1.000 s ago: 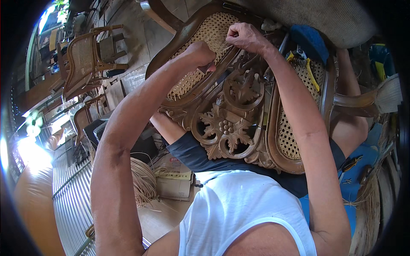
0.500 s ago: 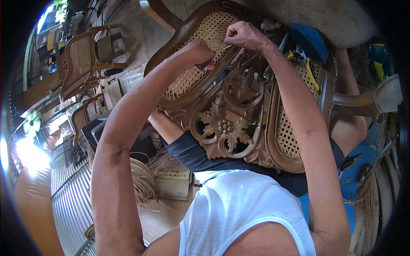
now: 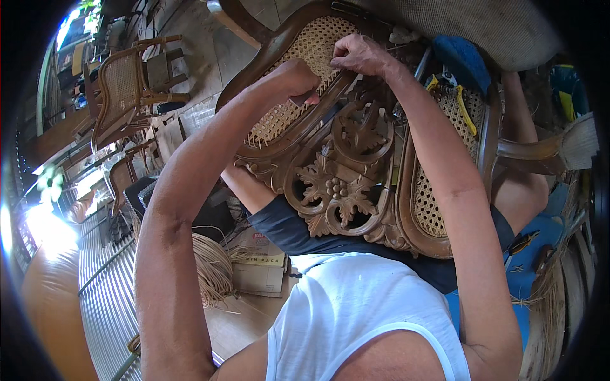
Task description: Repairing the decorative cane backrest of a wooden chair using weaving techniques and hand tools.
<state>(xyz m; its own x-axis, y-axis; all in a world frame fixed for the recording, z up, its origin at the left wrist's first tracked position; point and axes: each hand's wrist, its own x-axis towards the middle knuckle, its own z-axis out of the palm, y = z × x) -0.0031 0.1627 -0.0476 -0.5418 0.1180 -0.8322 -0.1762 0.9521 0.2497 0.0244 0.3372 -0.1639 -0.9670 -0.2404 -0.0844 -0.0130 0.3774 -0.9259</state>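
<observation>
A carved brown wooden chair frame point(image 3: 337, 190) with woven cane panels lies across my lap. Over the upper left cane panel point(image 3: 270, 124), my left hand point(image 3: 297, 79) is curled closed at the panel's lower right part. A bit of something dark shows under its fingers, too hidden to name. My right hand point(image 3: 361, 54) is bent down with thumb and fingertips pinched together at the panel's right edge, beside the wooden rim. Whatever lies between those fingertips is too small to make out. The right cane panel point(image 3: 430, 213) sits partly behind my right forearm.
On the right panel rest a yellow-handled hand tool point(image 3: 467, 114) and a blue pad-like object point(image 3: 462, 60). A coil of cane strands point(image 3: 213, 270) and flattened cardboard point(image 3: 257, 279) lie lower left. Pliers point(image 3: 522, 243) lie on a blue surface at right. Another cane chair point(image 3: 117, 92) stands far left.
My right hand has shifted very slightly left along the panel's edge, still pinched. My left hand stays in nearly the same place, and the view has moved a little.
</observation>
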